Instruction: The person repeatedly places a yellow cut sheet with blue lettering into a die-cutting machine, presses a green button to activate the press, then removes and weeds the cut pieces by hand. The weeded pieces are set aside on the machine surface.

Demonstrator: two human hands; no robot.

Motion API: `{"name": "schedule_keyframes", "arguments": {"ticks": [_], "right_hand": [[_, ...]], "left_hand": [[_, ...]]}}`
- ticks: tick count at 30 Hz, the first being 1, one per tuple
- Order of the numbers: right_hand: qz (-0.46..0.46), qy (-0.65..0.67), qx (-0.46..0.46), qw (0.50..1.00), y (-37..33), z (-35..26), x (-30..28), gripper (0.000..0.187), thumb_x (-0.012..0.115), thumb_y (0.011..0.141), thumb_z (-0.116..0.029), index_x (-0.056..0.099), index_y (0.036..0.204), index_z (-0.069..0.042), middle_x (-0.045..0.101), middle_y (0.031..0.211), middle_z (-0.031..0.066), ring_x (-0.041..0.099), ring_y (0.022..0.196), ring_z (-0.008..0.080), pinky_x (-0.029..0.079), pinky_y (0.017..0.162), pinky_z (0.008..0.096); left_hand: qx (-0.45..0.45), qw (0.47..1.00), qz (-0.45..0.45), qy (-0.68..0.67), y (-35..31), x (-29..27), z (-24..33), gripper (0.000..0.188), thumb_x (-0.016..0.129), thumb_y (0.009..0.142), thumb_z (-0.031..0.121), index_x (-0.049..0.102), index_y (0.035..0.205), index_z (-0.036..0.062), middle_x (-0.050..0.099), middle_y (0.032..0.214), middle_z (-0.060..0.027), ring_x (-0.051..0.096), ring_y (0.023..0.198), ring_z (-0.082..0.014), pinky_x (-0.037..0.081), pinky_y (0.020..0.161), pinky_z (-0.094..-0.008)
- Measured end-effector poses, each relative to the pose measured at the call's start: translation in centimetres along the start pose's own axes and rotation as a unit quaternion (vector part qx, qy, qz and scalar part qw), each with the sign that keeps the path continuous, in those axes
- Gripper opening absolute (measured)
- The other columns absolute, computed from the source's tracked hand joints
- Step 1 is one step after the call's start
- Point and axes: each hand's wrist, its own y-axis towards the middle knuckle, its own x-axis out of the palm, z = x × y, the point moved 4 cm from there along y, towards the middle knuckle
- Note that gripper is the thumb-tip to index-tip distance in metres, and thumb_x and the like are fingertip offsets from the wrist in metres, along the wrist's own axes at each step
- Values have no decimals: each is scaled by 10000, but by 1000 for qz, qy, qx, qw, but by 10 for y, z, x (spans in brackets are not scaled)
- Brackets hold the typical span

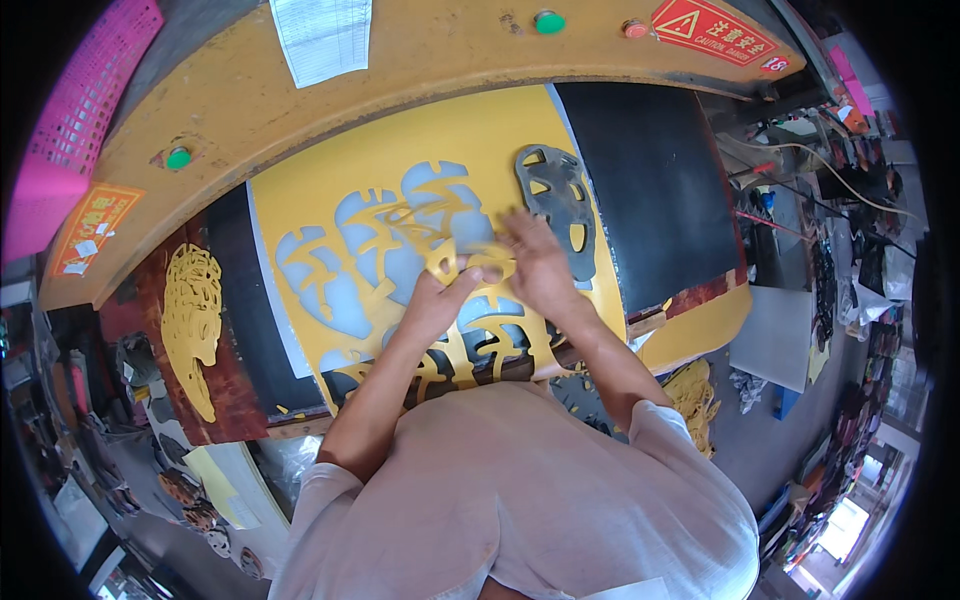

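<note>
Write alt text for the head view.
A person's left hand holds a blurred yellow piece, the right hand close beside it, over a yellow sheet with shaped holes. A dark frame lies at the sheet's right.

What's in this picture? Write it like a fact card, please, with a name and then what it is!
Left hand: pinching a thin yellow cut-out, blurred
Right hand: close beside it; grip unclear
Sheet: yellow sheet with sole-shaped holes
Cutting die: dark grey, sole-shaped, on the sheet's right side
Pile: yellow openwork pieces, far left
Machine beam: yellow, with two green buttons and one red button
Basket: pink, upper left
</note>
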Motion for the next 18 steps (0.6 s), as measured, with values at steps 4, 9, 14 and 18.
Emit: {"name": "schedule_keyframes", "arguments": {"ticks": [4, 9, 14, 18], "right_hand": [[6, 2, 1, 1000, -8, -9, 22, 363, 702, 864, -82, 757, 1216, -10, 697, 1391, 144, 607, 1387, 325, 373, 1241, 553], [32, -68, -26, 997, -11, -8, 31, 378, 674, 878, -113, 736, 1233, 2, 689, 1380, 129, 592, 1382, 317, 362, 1232, 549], [7, -86, -45, 995, -5, -9, 24, 380, 656, 882, -139, 744, 1218, 14, 671, 1379, 127, 569, 1380, 298, 325, 1239, 530], [-7, -76, -76, 994, 1, 1, 14, 353, 677, 913, -207, 762, 1215, -45, 636, 1422, 120, 528, 1396, 339, 312, 1232, 562]], "left_hand": [[-149, 971, 55, -178, -26, -1, -27, 301, 634, 1115, 248, 633, 1369, 87, 729, 1204, -55, 668, 1190, -182, 537, 1034, -395], [-6, 979, 80, -186, -16, 15, -31, 284, 696, 1053, 160, 625, 1310, 64, 693, 1174, -31, 621, 1096, -122, 517, 932, -317], [17, 994, 104, 7, 7, 25, -17, 289, 705, 999, 52, 628, 1275, 19, 654, 1096, -9, 602, 1042, -99, 507, 909, -282], [-47, 984, 143, -96, 13, 20, -11, 207, 636, 1048, 115, 612, 1234, 27, 644, 1085, -31, 644, 991, -138, 542, 870, -316]]}}
